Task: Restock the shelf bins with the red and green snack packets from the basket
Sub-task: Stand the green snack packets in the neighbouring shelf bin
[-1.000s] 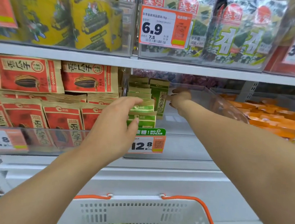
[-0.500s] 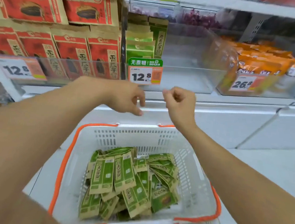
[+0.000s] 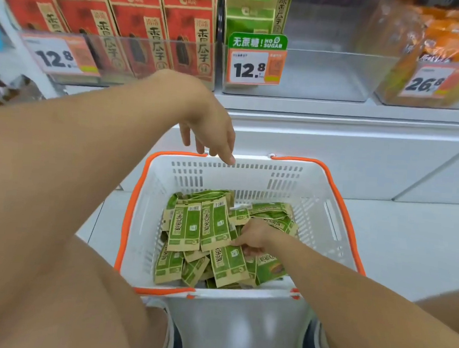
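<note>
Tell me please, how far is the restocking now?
Done: the clear bin of red packets looks full. In hand: the right hand grasps green packets inside the white orange-rimmed basket; the left hand hovers open. Left: many green packets; their bin is mostly empty.

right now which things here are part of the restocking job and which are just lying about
Part of the job:
- green packets in the basket
- green bin
- red packets
- right hand, left hand

Just there:
- orange snack bags
- price tags
</note>
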`<state>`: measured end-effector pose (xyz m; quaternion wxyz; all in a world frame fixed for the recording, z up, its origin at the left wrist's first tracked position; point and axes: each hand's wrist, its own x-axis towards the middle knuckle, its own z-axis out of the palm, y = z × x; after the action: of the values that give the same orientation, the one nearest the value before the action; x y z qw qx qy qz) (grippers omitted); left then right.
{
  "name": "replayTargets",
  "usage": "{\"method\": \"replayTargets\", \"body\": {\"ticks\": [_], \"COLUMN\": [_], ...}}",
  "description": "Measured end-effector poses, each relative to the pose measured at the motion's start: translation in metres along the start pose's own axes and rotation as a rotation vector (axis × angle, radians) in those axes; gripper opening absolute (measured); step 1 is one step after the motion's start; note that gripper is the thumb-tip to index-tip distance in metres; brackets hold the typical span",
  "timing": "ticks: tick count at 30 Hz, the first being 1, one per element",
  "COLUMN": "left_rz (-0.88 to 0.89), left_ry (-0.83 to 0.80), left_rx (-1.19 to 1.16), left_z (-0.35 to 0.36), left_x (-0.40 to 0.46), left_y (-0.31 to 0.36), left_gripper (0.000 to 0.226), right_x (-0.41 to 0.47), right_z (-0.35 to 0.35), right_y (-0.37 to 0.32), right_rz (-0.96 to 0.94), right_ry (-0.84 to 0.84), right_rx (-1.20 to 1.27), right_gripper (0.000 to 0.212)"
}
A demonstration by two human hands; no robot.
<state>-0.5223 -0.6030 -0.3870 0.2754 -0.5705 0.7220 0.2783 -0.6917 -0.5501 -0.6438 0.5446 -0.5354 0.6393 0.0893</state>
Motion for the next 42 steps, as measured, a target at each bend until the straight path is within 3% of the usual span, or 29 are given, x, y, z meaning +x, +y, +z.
{"method": "replayTargets", "body": {"ticks": [3, 6, 8, 12, 16, 20, 24, 27, 30, 33, 35, 36, 38, 40, 42], "left_rz": [-0.014, -0.012, 0.001, 0.043, 0.070, 0.019, 0.084, 0.370, 0.562, 0.583, 0.540, 0.506, 0.457, 0.459, 0.483], "left_ry": [0.028, 0.038, 0.045, 0.061, 0.054, 0.099, 0.140, 0.052, 0.088, 0.273, 0.440, 0.528, 0.687, 0.783, 0.879], "left_rx": [0.010, -0.010, -0.006, -0.001, -0.021, -0.262, -0.799, -1.223, -1.673, -1.715, -1.634, -1.602, -1.517, -1.386, -1.287], "left_z": [-0.002, -0.005, -0.007, -0.007, -0.008, -0.014, -0.029, -0.034, -0.037, -0.040, -0.040, -0.041, -0.042, -0.043, -0.042], "left_x": [-0.001, -0.002, -0.003, -0.006, -0.006, -0.014, -0.024, -0.031, -0.033, -0.028, -0.023, -0.020, -0.017, -0.017, -0.016], "left_y": [-0.004, -0.004, -0.001, 0.007, 0.008, 0.009, 0.008, 0.025, 0.042, 0.039, 0.034, 0.032, 0.031, 0.033, 0.036], "left_gripper": [0.050, 0.050, 0.050, 0.050, 0.051, 0.073, 0.094, 0.073, 0.038, 0.025, 0.023, 0.026, 0.034, 0.036, 0.035], "right_x": [-0.006, -0.009, -0.008, -0.015, -0.043, -0.117, -0.188, -0.201, -0.197, -0.200, -0.206, -0.210, -0.216, -0.214, -0.208], "right_z": [0.004, 0.021, 0.034, 0.031, -0.044, -0.148, -0.199, -0.200, -0.201, -0.216, -0.229, -0.234, -0.242, -0.242, -0.235], "right_y": [-0.001, 0.001, 0.000, -0.003, -0.022, -0.066, -0.094, -0.106, -0.123, -0.128, -0.128, -0.130, -0.134, -0.136, -0.139], "right_rz": [0.013, 0.028, 0.065, 0.182, 0.076, -0.330, -1.102, -1.564, -1.638, -1.440, -1.171, -1.020, -0.762, -0.731, -0.821], "right_ry": [-0.065, -0.010, 0.000, -0.141, -0.149, 0.178, 0.692, 1.089, 1.209, 1.138, 0.979, 0.820, 0.423, 0.226, 0.201], "right_rx": [-0.025, -0.015, 0.120, 0.344, -0.018, -0.747, -0.870, -0.857, -0.858, -0.708, -0.352, -0.088, 0.333, 0.362, 0.330], "right_gripper": [0.046, 0.042, 0.045, 0.027, 0.028, 0.032, 0.020, 0.011, 0.012, 0.047, 0.067, 0.065, 0.038, 0.031, 0.031]}}
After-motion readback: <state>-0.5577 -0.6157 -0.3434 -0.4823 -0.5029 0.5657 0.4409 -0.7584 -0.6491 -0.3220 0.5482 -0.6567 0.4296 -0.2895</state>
